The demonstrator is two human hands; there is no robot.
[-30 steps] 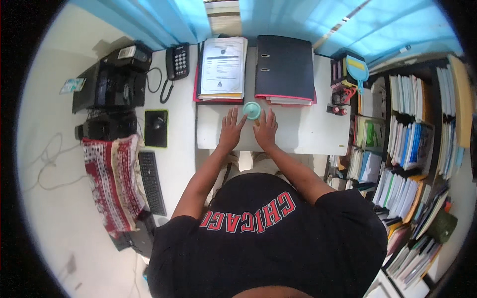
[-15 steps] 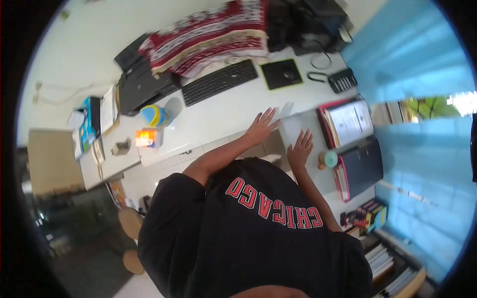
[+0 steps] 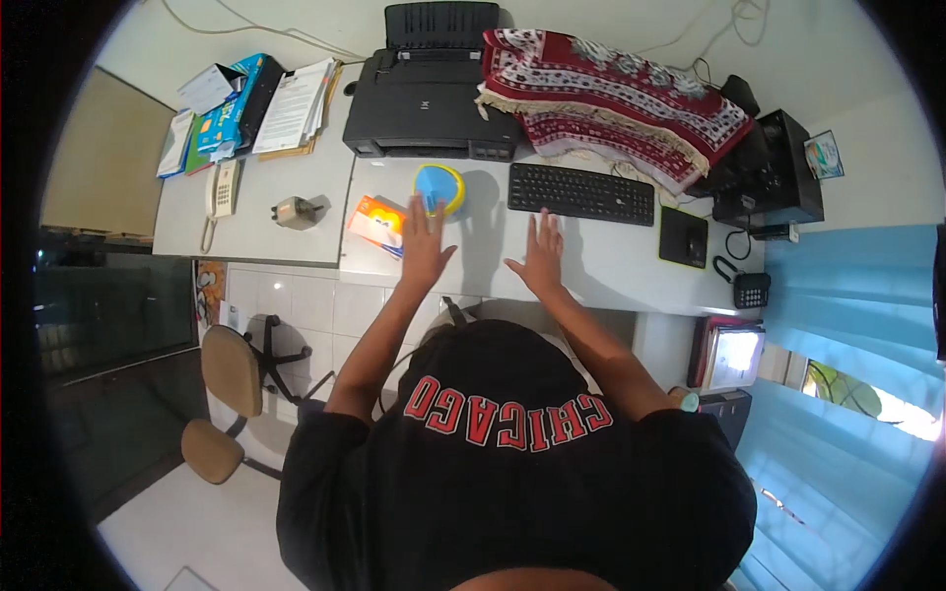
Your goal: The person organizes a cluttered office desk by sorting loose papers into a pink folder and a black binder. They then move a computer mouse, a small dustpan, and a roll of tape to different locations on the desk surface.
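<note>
My left hand (image 3: 426, 246) is open, fingers stretched forward, its tips overlapping the near side of a round blue and yellow container (image 3: 448, 185); I cannot tell whether they touch it. To the left of that hand lies an orange and white packet (image 3: 372, 223). My right hand (image 3: 539, 258) is also open, palm down and thumb apart, over the front of the white desk (image 3: 611, 264). Just beyond its fingertips sits a black keyboard (image 3: 581, 192). Neither hand holds anything.
Behind the container stands a black printer (image 3: 424, 110). A red and white patterned cloth (image 3: 621, 103) covers something beside it. A mouse pad (image 3: 682, 236) and black telephone (image 3: 751, 289) are at right; papers (image 3: 296, 106) and a pale telephone (image 3: 225, 192) at left. A brown chair (image 3: 232, 369) stands behind.
My view and body have turned left, from the side desk with the binders to the main desk. Both hands have swung over to the keyboard and container, staying open.
</note>
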